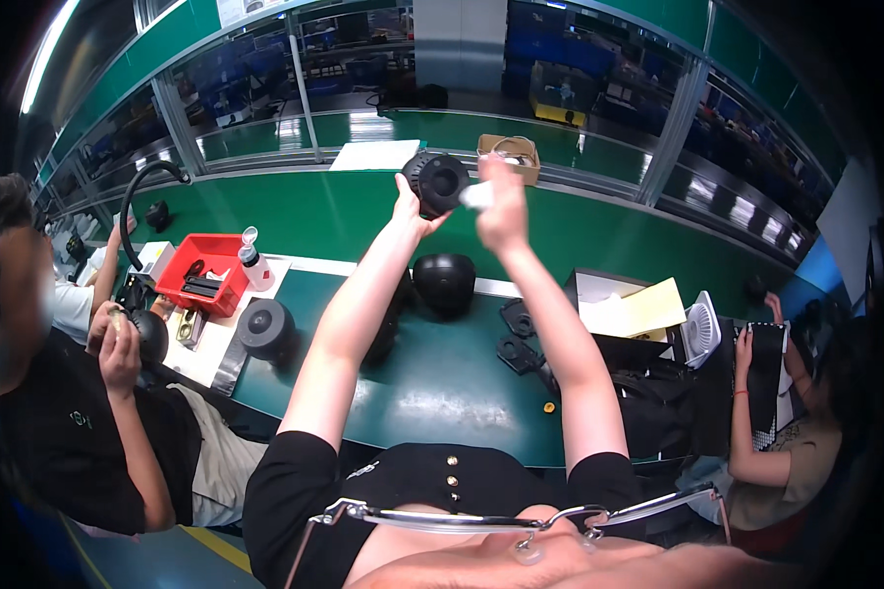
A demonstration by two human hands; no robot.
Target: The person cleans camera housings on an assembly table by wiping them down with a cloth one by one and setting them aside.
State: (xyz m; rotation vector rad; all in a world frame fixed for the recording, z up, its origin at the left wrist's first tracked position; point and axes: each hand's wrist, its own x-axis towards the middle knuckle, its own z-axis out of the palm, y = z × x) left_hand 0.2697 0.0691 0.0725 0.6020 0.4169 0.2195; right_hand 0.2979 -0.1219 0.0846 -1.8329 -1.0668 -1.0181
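Observation:
My left hand [418, 209] is closed round the edge of a black round housing [446, 183] with a ribbed rim and a recessed centre, held up over the green surface beyond my table. Just right of it is my right hand [504, 211], smeared by motion, with a small white piece [477, 196] like a cloth or wipe at its fingers. Whether that piece touches the housing, I cannot tell. Below my hands a glossy black rounded housing [445, 285] rests near the table's far edge. Left of my left forearm stands a dark grey round part [266, 329].
A red bin [203, 274] with black tools and a clear bottle [255, 267] sit at left. Black brackets [519, 339] and a small yellow part [549, 406] lie right. Co-workers sit on both sides. A cardboard box [512, 157] and white sheets [375, 155] lie beyond.

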